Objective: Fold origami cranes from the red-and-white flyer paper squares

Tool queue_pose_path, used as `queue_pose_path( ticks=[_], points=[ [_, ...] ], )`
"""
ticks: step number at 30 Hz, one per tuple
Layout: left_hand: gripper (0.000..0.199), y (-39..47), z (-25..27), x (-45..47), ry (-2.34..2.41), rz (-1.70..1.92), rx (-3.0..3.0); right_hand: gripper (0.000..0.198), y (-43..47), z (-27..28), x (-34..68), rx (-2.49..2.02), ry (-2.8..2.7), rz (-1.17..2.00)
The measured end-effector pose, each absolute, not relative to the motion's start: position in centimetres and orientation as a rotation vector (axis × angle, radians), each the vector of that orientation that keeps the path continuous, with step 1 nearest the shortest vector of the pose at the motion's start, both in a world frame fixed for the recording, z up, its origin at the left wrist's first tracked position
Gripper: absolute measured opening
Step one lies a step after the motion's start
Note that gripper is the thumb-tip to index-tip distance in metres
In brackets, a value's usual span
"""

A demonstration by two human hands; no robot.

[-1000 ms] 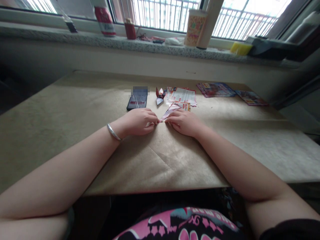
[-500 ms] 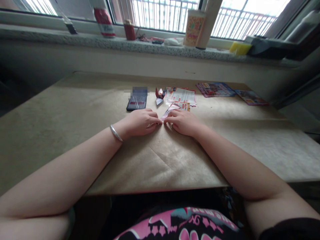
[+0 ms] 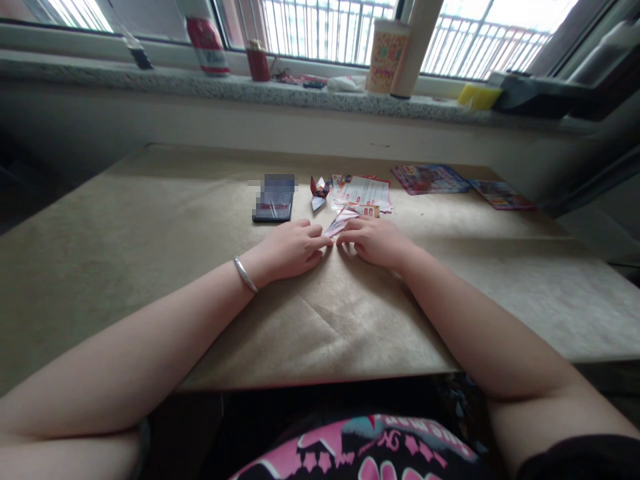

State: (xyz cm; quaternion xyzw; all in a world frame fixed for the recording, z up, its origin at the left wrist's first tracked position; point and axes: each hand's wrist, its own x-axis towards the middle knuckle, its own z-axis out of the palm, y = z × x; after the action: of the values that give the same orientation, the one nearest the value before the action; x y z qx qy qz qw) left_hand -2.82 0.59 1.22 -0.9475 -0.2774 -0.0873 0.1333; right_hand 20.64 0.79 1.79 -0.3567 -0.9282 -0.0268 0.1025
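Observation:
A partly folded sheet of printed paper [image 3: 336, 227] lies on the table between my hands, its pale creased side showing and its near corner pointing toward me. My left hand [image 3: 294, 249], with a silver bangle at the wrist, has its index fingertip at that near corner and its other fingers curled under. My right hand [image 3: 375, 240] covers the paper's right part, thumb and fingers pinched at the near edge. Just beyond stands a small folded paper figure [image 3: 319, 193] with pointed dark-red and white flaps. A dark phone [image 3: 276, 199] lies to its left.
Printed sheets [image 3: 364, 191] are stacked behind my right hand. Colourful cards [image 3: 431, 179] and another card pile [image 3: 501, 194] lie at the back right. On the stone windowsill [image 3: 165, 79] stand a red can [image 3: 208, 45], a patterned cup [image 3: 386, 57] and a yellow block [image 3: 479, 97].
Both hands have shifted slightly to the right, the left one more. More of the folded paper's pale creased side shows between them. The phone and paper figure stay in place.

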Motion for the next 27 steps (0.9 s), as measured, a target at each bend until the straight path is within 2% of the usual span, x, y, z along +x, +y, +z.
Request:
queue_pose_path(
  ticks=[10, 19, 27],
  points=[
    [0.032, 0.8, 1.4, -3.0, -0.785, -0.241, -2.782, 0.038, 0.8, 2.4, 21.5, -1.188, -2.745, -0.041],
    [0.041, 1.4, 1.8, -4.1, -0.748, -0.17, -2.855, 0.034, 0.9, 2.8, 22.4, -1.31, -2.74, -0.115],
    [0.035, 1.4, 2.0, -4.4, -0.796, -0.215, -2.903, 0.034, 1.3, 3.2, 23.8, -1.459, -2.735, -0.162]
  ],
)
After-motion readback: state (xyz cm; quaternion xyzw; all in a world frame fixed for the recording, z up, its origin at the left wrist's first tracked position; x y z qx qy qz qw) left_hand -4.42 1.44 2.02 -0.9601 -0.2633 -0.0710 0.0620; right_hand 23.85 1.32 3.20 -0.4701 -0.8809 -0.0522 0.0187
